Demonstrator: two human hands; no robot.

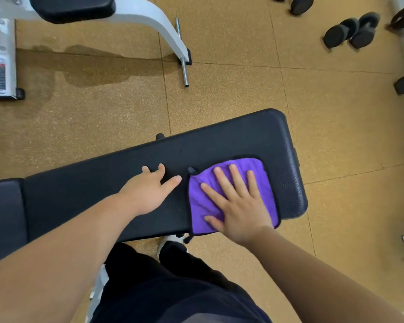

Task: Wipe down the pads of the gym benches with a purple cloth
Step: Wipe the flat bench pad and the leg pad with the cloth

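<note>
Nearest, the person's dark trousers (173, 287) stand against the near edge of a long black bench pad (219, 141).

The right hand (240, 213) lies flat on the purple cloth (267, 190). Its grip is open, with the fingers spread and pressing down rather than curled round the fabric. The cloth is spread on the right part of the pad, its near edge hanging a little over the pad's near side.

The left hand (147, 192) rests on bare pad just beside the cloth. Its grip is also open and holds nothing, and it seems to be bracing.

The step in hand looks like the wipe itself, on this pad's right end. The strip beyond the cloth and the whole left stretch, up to the shorter pad (2, 217) adjoining it, probably remain to be done. The next move calls for steady downward pressure while sliding the cloth, and the left hand must shift out of its path.

Farther off, on the tan floor (243, 89), are a wet patch (91, 68), a white machine (149, 17) with its own black pad, and dumbbells (350, 31).
</note>
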